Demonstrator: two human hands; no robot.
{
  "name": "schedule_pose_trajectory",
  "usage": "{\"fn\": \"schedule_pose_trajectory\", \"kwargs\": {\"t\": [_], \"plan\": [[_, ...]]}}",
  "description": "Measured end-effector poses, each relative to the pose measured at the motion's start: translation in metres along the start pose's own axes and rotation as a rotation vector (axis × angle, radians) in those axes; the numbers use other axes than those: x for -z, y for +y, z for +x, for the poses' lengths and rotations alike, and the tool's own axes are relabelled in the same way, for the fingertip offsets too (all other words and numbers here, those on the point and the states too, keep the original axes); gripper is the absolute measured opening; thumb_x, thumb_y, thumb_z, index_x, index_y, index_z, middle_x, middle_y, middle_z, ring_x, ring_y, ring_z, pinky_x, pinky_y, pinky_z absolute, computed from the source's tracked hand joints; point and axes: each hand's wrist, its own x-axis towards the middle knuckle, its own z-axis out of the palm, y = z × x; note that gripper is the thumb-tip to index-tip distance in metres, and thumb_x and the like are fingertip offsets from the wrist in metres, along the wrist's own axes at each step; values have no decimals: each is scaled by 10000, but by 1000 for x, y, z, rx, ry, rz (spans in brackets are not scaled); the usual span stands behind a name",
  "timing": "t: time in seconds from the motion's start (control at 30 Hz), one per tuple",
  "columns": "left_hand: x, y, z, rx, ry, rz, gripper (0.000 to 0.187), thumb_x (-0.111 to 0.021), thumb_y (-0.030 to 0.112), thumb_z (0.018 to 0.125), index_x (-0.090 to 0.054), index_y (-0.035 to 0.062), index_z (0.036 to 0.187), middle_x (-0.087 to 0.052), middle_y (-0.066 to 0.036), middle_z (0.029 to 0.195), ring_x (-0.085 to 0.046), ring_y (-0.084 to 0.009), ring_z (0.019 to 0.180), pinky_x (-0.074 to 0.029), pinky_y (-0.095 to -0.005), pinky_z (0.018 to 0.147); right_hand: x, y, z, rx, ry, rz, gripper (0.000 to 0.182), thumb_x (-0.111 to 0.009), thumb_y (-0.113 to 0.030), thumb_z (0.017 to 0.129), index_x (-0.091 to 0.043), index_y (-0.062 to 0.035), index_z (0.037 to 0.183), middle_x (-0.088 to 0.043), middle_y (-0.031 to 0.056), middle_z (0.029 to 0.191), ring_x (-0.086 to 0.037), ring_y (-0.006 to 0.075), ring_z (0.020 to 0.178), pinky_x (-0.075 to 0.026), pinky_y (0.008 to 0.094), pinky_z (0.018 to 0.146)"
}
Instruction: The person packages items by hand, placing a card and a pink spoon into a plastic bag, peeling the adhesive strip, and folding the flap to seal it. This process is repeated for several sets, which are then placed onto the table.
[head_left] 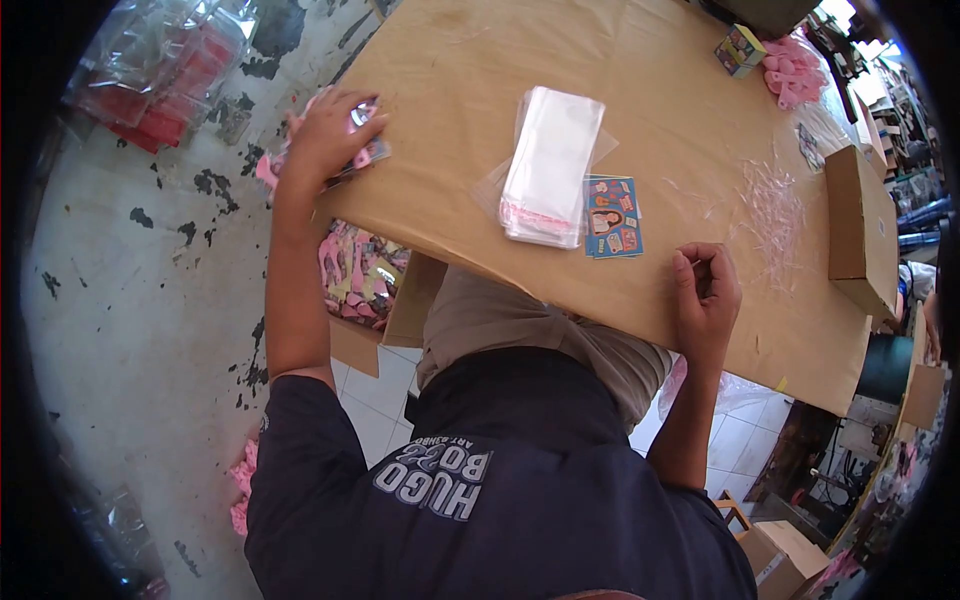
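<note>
My left hand [328, 138] is at the left edge of the table, its fingers closed over a bunch of small pink pieces in clear packets [376, 152]. Their exact kind is hard to make out. Below that edge stands an open cardboard box [412, 300] filled with similar pink packets [355, 270]. My right hand [710, 290] rests by the table's near edge, fingers curled in, with nothing visible in them. Closest to it lies a small pile of blue printed cards [614, 218]. Beside the cards is a stack of clear plastic bags [553, 165].
Brown paper covers the table [440, 120]. Thin clear plastic strips [770, 215] are scattered on its right side, near a cardboard box [862, 230]. At the far right are a small yellow box [740, 50] and a pink heap [795, 72]. Plastic bags [165, 75] lie at upper left.
</note>
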Motion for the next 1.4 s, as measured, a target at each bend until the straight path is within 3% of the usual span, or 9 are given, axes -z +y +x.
{"fn": "schedule_pose_trajectory", "kwargs": {"t": [0.07,0.13,0.17,0.27,0.57,0.93,1.13,1.33,1.4], "plan": [[11,-28,-24,17,-18,-24,515,-668,538,912,-685,231,1325,-625,8,1390,-540,-263,1357,-109,-800,1141,0,-1,0,-12,-21,-7,98,-711,-102,952,-671,-12,955,-570,5,840,-447,69,647,-363,242,585],[24,-51,-51,110,-51,-155,472,-703,403,934,-679,160,1338,-627,-83,1388,-579,-299,1308,-383,-491,1146,-3,1,1,-8,-33,1,99,-710,-103,955,-672,-12,957,-570,4,840,-446,69,648,-361,243,584],[27,-67,-64,120,-60,-152,472,-703,403,934,-679,160,1338,-627,-83,1388,-579,-299,1308,-383,-491,1146,-4,2,1,4,-25,1,100,-708,-105,957,-673,-12,959,-569,4,840,-444,68,648,-360,243,583],[31,-91,-95,149,-12,-139,477,-672,495,935,-682,265,1353,-568,-47,1508,-558,-291,1364,-140,-752,1149,-4,-1,1,-9,-41,-24,100,-702,-107,962,-674,-11,963,-572,1,842,-439,65,649,-358,243,584],[43,-77,-116,160,317,-225,365,-679,189,968,-688,113,1325,-628,-147,1430,-571,-310,1359,-439,-364,1113,-7,1,0,-4,-35,-45,91,-704,-100,951,-681,-12,955,-586,10,829,-455,72,647,-376,244,589],[4,-4,-62,-58,216,-491,352,-638,197,1012,-664,64,1337,-648,-153,1406,-579,-300,1354,-431,-367,1129,0,-3,2,55,-3,-90,99,-714,-84,921,-687,3,957,-623,71,827,-523,104,606,-414,279,556],[-16,27,-29,-226,29,-389,447,-608,272,1035,-590,93,1444,-496,-159,1573,-410,-334,1494,-277,-452,1233,6,-8,2,32,-16,-73,136,-709,-88,926,-713,14,1016,-639,77,878,-562,128,632,-446,281,571],[-23,32,7,-283,-143,-228,603,-505,463,1056,-411,219,1599,-284,-110,1704,-186,-342,1590,-45,-624,1246,19,-4,29,-44,-24,-76,227,-698,-110,937,-700,0,1135,-691,142,1014,-691,224,854,-549,336,750],[-28,33,23,-315,-204,-120,630,-459,515,1062,-332,284,1634,-204,-69,1734,-143,-349,1598,-38,-623,1248,22,-8,42,276,107,-460,262,-671,-104,948,-681,-10,1192,-701,182,1118,-694,326,1012,-548,401,895]]}}
